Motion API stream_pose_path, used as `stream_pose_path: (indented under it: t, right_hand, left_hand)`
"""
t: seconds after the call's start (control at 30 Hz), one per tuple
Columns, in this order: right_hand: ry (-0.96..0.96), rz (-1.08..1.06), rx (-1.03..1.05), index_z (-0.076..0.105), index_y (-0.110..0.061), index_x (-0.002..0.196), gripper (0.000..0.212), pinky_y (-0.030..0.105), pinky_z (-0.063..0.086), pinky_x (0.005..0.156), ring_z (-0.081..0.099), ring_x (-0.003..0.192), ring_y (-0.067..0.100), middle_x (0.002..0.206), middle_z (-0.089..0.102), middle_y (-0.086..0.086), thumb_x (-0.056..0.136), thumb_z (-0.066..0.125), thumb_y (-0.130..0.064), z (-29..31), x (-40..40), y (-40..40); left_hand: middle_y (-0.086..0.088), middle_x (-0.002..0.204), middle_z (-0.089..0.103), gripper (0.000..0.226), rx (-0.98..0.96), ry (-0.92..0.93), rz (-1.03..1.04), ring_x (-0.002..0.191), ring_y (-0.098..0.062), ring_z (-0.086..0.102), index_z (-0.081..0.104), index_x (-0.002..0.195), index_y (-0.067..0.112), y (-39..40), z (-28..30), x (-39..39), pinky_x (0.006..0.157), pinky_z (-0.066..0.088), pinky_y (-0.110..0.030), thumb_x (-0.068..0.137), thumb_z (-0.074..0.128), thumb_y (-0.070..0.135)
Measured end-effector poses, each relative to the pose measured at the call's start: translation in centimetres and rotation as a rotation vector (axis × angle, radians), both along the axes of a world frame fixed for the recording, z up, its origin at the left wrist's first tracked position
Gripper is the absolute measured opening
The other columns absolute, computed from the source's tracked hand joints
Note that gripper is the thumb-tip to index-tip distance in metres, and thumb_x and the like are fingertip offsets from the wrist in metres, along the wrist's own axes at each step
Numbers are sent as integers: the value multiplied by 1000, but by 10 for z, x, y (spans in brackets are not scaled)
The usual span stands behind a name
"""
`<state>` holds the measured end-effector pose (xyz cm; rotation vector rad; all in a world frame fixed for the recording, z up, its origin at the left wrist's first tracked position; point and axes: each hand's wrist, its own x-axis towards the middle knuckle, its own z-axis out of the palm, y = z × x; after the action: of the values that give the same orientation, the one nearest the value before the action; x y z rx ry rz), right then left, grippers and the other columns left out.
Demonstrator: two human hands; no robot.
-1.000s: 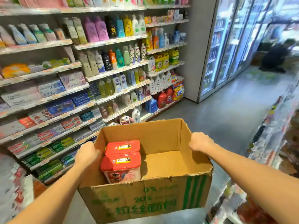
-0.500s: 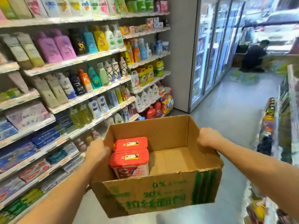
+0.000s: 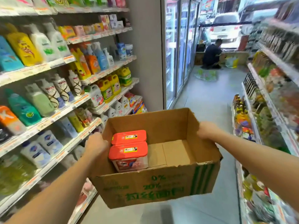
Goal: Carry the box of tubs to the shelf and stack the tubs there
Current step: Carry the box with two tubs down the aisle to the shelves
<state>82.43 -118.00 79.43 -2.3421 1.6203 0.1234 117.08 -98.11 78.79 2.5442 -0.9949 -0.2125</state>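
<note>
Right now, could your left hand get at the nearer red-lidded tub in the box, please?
Probably not yet: the left hand grips the box wall, sharing its weight with the right hand. The tub sits uncovered just inside, close by.

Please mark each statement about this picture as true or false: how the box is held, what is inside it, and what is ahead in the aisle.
1. Both hands grip the cardboard box, left hand and right hand on opposite side walls. True.
2. The box holds two red-lidded tubs. True.
3. The tubs fill the whole box. False: they sit on its left side; the rest of the floor is bare.
4. The box rests on the floor. False: it is held up in the air.
5. A person crouches at the far end of the aisle. True.
</note>
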Motion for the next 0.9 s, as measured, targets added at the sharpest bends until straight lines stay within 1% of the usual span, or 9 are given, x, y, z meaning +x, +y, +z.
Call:
stream_pose_path:
  t: [0.13,0.23,0.33,0.43,0.5,0.6,0.7,0.77,0.9]
  right_hand:
    - [-14,-65,-4,57,-11,77,27,34,51,80,63,91,28,78,56,2,101,47,-15,-5,7,-79]
    - [-28,-85,-8,61,-9,92,18,33,50,80,63,90,27,75,53,1,102,47,-14,-13,12,-156]
    - [-61,-94,-4,58,-11,89,19,30,46,75,60,83,23,75,54,1,103,46,-17,-27,16,-247]
    - [-15,-78,-30,59,-10,88,17,35,53,77,63,85,24,87,62,7,99,50,-17,-32,18,-347]
    - [23,-65,-45,57,-10,89,12,36,54,80,60,84,24,85,59,6,98,51,-16,-29,21,-401]
    - [54,-36,-36,56,-12,88,11,37,53,75,58,84,27,90,60,8,95,50,-16,-23,26,-482]
    - [54,-53,-8,56,-12,83,14,38,54,75,61,85,30,94,63,11,94,49,-17,-26,35,-551]
    - [56,-58,5,56,-11,83,14,38,56,75,64,87,31,91,63,10,93,49,-17,-34,44,-599]
    - [63,-26,31,45,-17,68,29,33,47,66,60,81,28,79,56,6,96,48,-16,-53,76,-684]
  left_hand:
    - [-32,102,65,11,18,-35,-77,97,-47,62,58,83,-1,-100,0,23,73,44,-41,82,59,10]
    - [-32,106,66,20,11,-37,-106,102,-47,63,64,94,-5,-186,-10,31,82,49,-44,82,58,10]
    - [-28,105,67,24,49,-17,-85,103,-44,63,65,98,-6,-273,-20,31,81,49,-42,81,57,10]
    - [-29,103,66,21,50,33,-48,99,-42,63,64,94,-8,-363,-33,28,72,45,-38,82,56,7]
    - [-29,109,65,25,57,40,-29,104,-43,62,64,101,-9,-413,-37,25,77,47,-40,82,56,7]
    - [-28,111,65,27,83,22,-4,109,-43,61,63,105,-7,-489,-42,26,81,46,-42,83,55,7]
    - [-24,94,64,16,92,50,-6,95,-42,63,61,90,-5,-553,-48,31,68,43,-40,80,57,7]
    - [-18,84,56,6,110,60,5,89,-38,60,55,82,1,-598,-58,40,65,38,-35,79,57,6]
    - [-24,92,66,7,106,86,39,91,-40,64,57,80,1,-675,-92,68,64,41,-34,76,58,8]
